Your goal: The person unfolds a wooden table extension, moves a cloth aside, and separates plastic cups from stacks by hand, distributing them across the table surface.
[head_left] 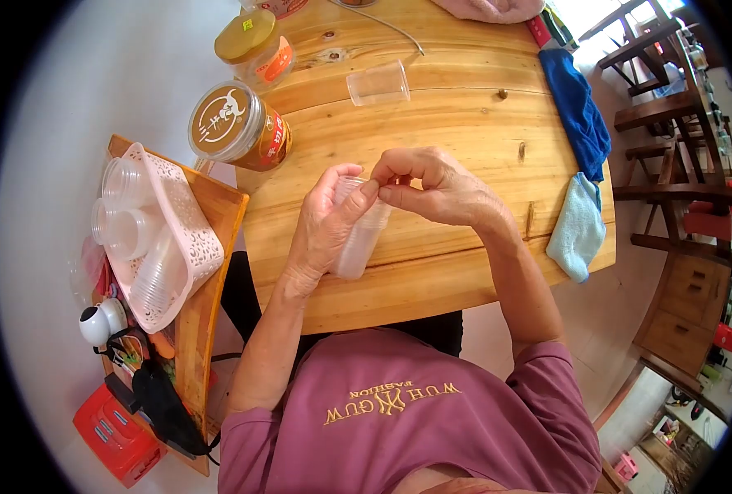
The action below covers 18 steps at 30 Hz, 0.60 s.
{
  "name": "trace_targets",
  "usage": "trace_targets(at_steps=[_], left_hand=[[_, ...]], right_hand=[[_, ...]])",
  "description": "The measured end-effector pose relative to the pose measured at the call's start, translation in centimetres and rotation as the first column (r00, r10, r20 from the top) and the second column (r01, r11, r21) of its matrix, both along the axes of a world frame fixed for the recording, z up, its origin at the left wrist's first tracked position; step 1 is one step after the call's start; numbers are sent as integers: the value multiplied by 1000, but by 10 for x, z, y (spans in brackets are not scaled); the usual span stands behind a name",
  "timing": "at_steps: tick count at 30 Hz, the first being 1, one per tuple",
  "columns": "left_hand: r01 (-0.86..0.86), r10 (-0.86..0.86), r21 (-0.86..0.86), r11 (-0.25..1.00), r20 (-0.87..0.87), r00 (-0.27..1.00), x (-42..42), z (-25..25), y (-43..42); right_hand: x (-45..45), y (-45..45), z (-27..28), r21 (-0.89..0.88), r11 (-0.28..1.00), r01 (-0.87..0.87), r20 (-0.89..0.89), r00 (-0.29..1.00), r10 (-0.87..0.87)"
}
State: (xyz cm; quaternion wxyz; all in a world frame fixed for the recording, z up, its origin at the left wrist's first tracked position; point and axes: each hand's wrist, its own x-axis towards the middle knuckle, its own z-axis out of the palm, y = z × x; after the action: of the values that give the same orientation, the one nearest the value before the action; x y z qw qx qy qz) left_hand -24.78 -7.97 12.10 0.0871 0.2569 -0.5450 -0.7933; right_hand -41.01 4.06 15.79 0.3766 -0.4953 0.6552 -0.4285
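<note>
Above the wooden table [448, 263], my left hand [329, 222] is wrapped round a stack of clear plastic cups [358, 245]. The stack is tilted, its rims up near my fingers. My right hand [436, 188] is pinched at the rim end of the stack, close to my left thumb. What its fingertips hold, if anything, is too small to make out. A single clear plastic cup [380, 85] lies on its side farther up the table, apart from both hands.
A brown-lidded jar [238, 123] and a yellow-lidded jar [255, 49] stand at the table's left. A pink basket [189, 214] of clear cups is on a side shelf. Blue [574, 107] and light blue cloths [578, 226] lie along the right edge.
</note>
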Motion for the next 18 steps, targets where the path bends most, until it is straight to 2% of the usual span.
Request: trace_targets(at_steps=[4,6,9,13,16,18], left_hand=[[25,-22,-57,998,50,998,0,-5,0],[21,-19,-41,999,58,998,-2,-2,-1],[21,-19,-23,1000,66,998,-6,0,-1],[6,-6,8,1000,78,997,-10,6,0],[35,-39,34,999,120,992,-10,15,-1],[50,-45,-29,998,134,990,-9,11,0]], right_hand=[[-2,2,-7,10,1000,16,58,998,-17],[-2,2,-7,82,994,68,110,991,-77],[-4,2,-11,76,992,102,121,986,-110],[-6,2,-19,71,989,127,118,984,-135],[-9,3,-25,1,988,156,97,983,-155],[-15,6,-24,39,980,196,62,978,-198]])
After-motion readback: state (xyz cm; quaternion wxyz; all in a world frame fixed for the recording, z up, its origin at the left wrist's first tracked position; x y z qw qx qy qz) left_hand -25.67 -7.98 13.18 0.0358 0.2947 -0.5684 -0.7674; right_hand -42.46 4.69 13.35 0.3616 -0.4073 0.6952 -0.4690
